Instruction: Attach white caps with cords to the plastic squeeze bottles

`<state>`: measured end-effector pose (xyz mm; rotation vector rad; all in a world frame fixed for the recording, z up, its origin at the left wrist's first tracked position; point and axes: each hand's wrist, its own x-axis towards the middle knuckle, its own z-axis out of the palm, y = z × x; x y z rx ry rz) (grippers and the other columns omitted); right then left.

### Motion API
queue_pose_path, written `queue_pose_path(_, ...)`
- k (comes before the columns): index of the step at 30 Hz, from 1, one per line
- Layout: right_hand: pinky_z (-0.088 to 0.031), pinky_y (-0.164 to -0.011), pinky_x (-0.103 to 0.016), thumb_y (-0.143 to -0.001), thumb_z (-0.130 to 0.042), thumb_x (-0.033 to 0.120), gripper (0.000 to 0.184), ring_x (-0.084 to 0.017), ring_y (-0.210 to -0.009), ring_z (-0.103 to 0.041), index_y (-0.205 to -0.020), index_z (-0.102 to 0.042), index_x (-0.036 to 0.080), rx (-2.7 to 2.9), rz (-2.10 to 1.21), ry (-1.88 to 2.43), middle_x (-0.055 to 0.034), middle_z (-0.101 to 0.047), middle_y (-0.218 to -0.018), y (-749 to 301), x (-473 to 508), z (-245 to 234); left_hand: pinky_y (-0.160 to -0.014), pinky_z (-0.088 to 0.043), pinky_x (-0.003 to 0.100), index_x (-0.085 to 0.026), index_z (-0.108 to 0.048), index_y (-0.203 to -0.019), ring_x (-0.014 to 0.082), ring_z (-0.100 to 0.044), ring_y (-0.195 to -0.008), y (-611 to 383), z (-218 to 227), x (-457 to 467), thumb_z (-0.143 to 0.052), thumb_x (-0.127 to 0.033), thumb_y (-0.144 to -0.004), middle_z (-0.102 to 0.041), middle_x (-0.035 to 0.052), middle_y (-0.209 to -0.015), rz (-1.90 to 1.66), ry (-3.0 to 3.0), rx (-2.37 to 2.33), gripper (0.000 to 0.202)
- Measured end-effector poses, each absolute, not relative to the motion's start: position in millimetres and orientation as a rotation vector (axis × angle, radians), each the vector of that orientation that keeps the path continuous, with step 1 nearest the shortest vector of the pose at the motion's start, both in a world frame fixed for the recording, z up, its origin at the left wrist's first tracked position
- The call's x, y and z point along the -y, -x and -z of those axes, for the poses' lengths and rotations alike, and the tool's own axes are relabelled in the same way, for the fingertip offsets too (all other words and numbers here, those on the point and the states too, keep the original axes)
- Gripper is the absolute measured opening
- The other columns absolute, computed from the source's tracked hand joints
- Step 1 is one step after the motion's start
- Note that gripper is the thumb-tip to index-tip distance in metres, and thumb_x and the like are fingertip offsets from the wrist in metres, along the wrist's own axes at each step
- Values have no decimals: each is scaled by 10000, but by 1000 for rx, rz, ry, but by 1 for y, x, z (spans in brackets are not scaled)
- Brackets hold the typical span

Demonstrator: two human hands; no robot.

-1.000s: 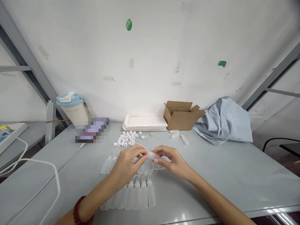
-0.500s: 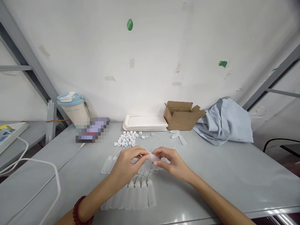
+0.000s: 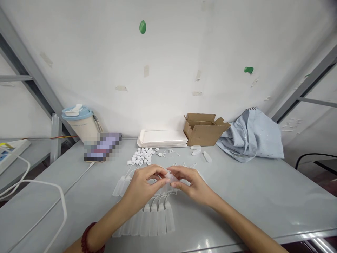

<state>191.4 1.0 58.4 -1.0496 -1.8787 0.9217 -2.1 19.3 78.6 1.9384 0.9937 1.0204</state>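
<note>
In the head view, a small translucent plastic bottle (image 3: 171,177) is pinched between both hands above the middle of the table. My left hand (image 3: 147,183) grips its left end with thumb and fingertips, while my right hand (image 3: 191,181) holds the right end. Fingers cover much of it. Below my left hand lies a row of similar bottles (image 3: 154,221), with thin white straps at their necks. More bottles (image 3: 120,185) lie left of my left hand, and others are partly hidden behind both hands.
White caps (image 3: 142,154) are piled beyond my hands, near loose straps (image 3: 168,153) and small translucent pieces (image 3: 207,156). Farther back stand stacked white envelopes (image 3: 163,138), a cardboard box (image 3: 206,133) and blue-grey cloth (image 3: 260,137). A phone (image 3: 104,146) and a cup (image 3: 81,123) are at left.
The fingers of both hands have shifted slightly around the bottle, with the right fingertips higher and closer to the left ones. The whole view has moved a little.
</note>
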Motion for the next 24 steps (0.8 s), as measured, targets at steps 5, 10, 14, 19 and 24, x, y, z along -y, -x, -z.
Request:
queue_pose_path(5,-475,-707,-285,-834,-594,269,280,-144,-795,-563,-1111,-600,231,1838,-956,1023,-27,-619,-903,-190,-1,-58,-691,-516,244,-216,-692,-793,143,-631,-772,3,-82,-19,-547,-197,-848,-695,9,-831,-1065,-2047,-913,156)
queue_pose_path(10,-488,-717,-304,-835,-594,296,274,-152,-769,-619,-1095,-573,215,1763,-1091,1018,-12,-604,-826,-189,0,-60,-667,-530,241,-203,-694,-790,152,-646,-769,3,-80,-18,-571,-166,-831,-705,21,-832,-1157,-2082,-893,135)
queue_pose_path(14,-486,-714,-305,-832,-600,314,266,-167,-789,-650,-1072,-550,212,1710,-1164,1016,-20,-622,-850,-188,2,-61,-687,-550,247,-196,-682,-824,155,-671,-755,5,-77,-18,-560,-137,-833,-725,23,-832,-1259,-2274,-822,136)
queue_pose_path(19,-473,-670,-284,-831,-600,343,260,-174,-797,-661,-1050,-544,214,1656,-1238,1002,-27,-647,-856,-189,2,-62,-736,-542,252,-194,-670,-847,161,-673,-819,9,-73,-20,-499,-105,-861,-718,40,-890,-1236,-2531,-715,193)
queue_pose_path(24,-463,-667,-283,-825,-610,354,247,-174,-795,-659,-1022,-554,215,1611,-1254,1006,-27,-662,-848,-189,1,-63,-655,-521,239,-190,-664,-813,149,-652,-745,6,-73,-18,-472,-138,-879,-705,41,-853,-1091,-2425,-826,210)
